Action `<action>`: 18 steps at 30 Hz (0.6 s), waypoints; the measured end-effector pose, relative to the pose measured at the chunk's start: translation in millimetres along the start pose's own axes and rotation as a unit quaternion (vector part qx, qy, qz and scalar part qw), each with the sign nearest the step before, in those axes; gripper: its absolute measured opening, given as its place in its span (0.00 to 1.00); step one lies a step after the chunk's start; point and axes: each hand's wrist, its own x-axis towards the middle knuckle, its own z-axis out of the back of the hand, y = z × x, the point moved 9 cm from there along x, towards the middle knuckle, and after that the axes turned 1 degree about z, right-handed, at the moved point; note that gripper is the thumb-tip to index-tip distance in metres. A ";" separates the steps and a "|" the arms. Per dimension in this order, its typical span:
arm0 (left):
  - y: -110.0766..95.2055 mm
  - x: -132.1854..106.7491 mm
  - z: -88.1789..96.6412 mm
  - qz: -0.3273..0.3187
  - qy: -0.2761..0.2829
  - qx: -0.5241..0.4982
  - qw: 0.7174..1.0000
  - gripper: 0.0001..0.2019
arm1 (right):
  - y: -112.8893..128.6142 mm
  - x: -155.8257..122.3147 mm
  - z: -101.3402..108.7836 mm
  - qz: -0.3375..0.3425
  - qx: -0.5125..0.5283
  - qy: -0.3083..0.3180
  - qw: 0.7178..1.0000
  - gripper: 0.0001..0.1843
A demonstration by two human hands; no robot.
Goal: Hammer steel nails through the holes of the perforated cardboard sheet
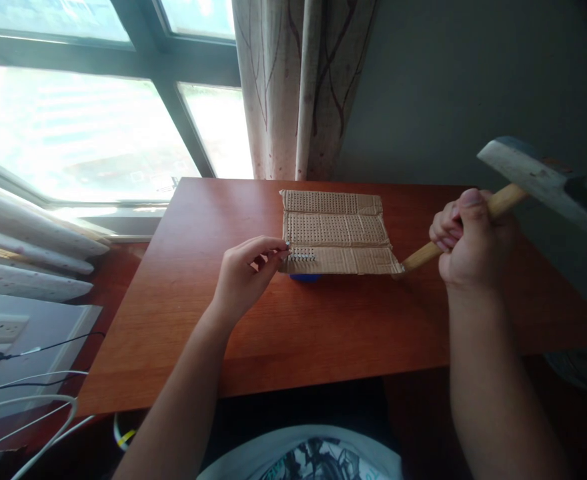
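A creased sheet of corrugated cardboard (pixel 336 230) full of small holes lies raised over the table. Along its lower left part runs a short row of small metal nails (pixel 303 257). At the sheet's left edge, my left hand (pixel 251 267) is closed in a pinch on what looks like a nail (pixel 287 245), its head showing above the fingertips. My right hand (pixel 466 233) grips the wooden handle of a hammer (pixel 528 173), lifted above the table to the right. Part of a blue object (pixel 305 277) shows beneath the cardboard's near edge.
The brown wooden table (pixel 343 327) stands against a dark wall and a patterned curtain (pixel 303 93). A bright window (pixel 88 133) is at the left. Below it are a wall socket (pixel 3 330) with a black plug and several cables (pixel 48 400) beside the table.
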 end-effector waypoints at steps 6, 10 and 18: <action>-0.1 -0.1 0.4 -0.004 0.001 0.012 1.000 0.06 | -0.6 0.8 0.4 -0.003 0.003 -0.001 1.000 0.24; 2.6 -0.5 -0.9 0.005 0.006 -0.007 1.000 0.06 | -1.4 1.4 2.4 -0.002 0.003 -0.008 1.000 0.25; 7.1 -1.5 -5.2 0.033 0.010 -0.065 0.997 0.05 | -2.8 1.2 1.6 -0.002 -0.002 -0.004 1.000 0.25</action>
